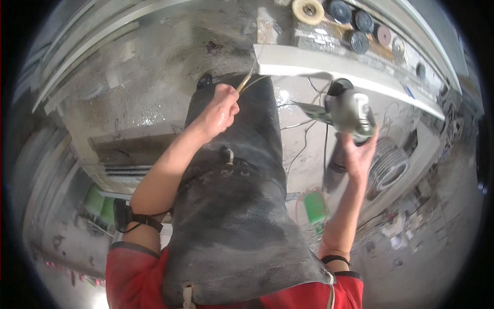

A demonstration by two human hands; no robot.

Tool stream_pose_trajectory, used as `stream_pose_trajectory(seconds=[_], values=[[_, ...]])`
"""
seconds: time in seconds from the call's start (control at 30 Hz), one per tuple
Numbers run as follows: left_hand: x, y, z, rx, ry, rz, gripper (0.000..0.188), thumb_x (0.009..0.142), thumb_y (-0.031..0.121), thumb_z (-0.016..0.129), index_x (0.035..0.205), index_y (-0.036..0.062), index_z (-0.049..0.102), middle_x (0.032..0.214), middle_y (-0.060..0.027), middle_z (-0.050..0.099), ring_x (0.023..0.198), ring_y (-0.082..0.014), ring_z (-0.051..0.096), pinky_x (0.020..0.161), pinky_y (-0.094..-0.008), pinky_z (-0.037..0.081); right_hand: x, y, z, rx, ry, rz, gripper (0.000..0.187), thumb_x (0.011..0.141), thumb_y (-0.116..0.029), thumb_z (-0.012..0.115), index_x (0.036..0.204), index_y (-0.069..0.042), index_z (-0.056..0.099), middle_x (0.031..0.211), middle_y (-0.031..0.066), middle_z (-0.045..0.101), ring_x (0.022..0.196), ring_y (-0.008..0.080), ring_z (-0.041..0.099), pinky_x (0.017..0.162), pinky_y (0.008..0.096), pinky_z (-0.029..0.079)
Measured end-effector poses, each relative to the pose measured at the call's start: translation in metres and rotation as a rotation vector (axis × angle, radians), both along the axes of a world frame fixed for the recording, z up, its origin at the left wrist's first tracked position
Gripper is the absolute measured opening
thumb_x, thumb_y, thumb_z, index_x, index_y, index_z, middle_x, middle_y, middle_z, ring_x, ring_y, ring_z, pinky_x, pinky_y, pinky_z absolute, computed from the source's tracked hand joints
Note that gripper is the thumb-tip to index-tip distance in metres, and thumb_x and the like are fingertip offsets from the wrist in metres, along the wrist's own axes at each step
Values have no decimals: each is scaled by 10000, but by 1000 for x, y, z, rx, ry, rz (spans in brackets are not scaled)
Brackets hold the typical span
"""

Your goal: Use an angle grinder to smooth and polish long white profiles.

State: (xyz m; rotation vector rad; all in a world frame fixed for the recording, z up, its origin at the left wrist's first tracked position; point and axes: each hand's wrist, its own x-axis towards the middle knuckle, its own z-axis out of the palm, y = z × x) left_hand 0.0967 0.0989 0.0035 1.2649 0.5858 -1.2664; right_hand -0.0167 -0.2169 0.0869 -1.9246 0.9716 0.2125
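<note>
The left hand (220, 112), a little left of the upper centre of the frame, is closed around a thin brass-coloured tool (247, 82). Well apart from it, right of centre, the right hand (358, 154) grips a power tool (349, 110), blurred, with a dark round end toward the top. Just left of that tool juts a flat, dark-green piece (312, 111). Between the forearms hangs a dark apron (231, 221) over a red shirt (136, 273). Thin cables (325, 154) trail between the apron and the right hand. Right of that hand sits a ribbed, round grey thing (390, 166), bucket or coil, I cannot tell. Green boxlike things lie at lower left (98, 201) and lower right (314, 207); their contents cannot be made out. At upper right, beyond a white bar (350, 74), lie round discs (359, 42), cream, dark grey and pink.
</note>
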Motion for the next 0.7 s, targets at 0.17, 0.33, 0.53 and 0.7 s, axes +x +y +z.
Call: stream_pose_trajectory(seconds=[0.17, 0.33, 0.53, 0.7], values=[[-5, 45, -4, 9, -267, -75, 262, 1098, 304, 429, 1292, 132, 393, 817, 18, 439, 584, -33, 348, 471, -205, 262, -44, 121, -26, 70, -70, -89, 896, 742, -138, 842, 1486, -29, 356, 1326, 158, 550, 1251, 240, 528, 1099, 378, 412], [-26, 97, 0, -20, -409, -28, 420, 1101, 229, 407, 1514, 166, 359, 783, 33, 420, 562, -31, 328, 471, -191, 276, -35, 172, 14, 99, 40, 126, 965, 687, -184, 871, 1486, -21, 354, 1322, 184, 584, 1249, 248, 556, 1086, 377, 434], [-17, 76, 0, -98, -360, 81, 345, 1105, 193, 400, 1404, 129, 561, 762, 52, 425, 576, -30, 330, 473, -188, 284, 20, 109, 85, -53, 71, 296, 869, 704, -103, 818, 1461, -18, 400, 1308, 169, 595, 1179, 228, 600, 1051, 368, 468], [-25, 15, -9, 10, -505, 264, 371, 1094, 134, 378, 1442, 84, 497, 741, 14, 473, 657, -76, 446, 611, -255, 409, 95, 19, 128, -134, 242, 651, 876, 666, -126, 818, 1450, -6, 446, 1271, 168, 641, 1179, 227, 610, 1054, 377, 467]])
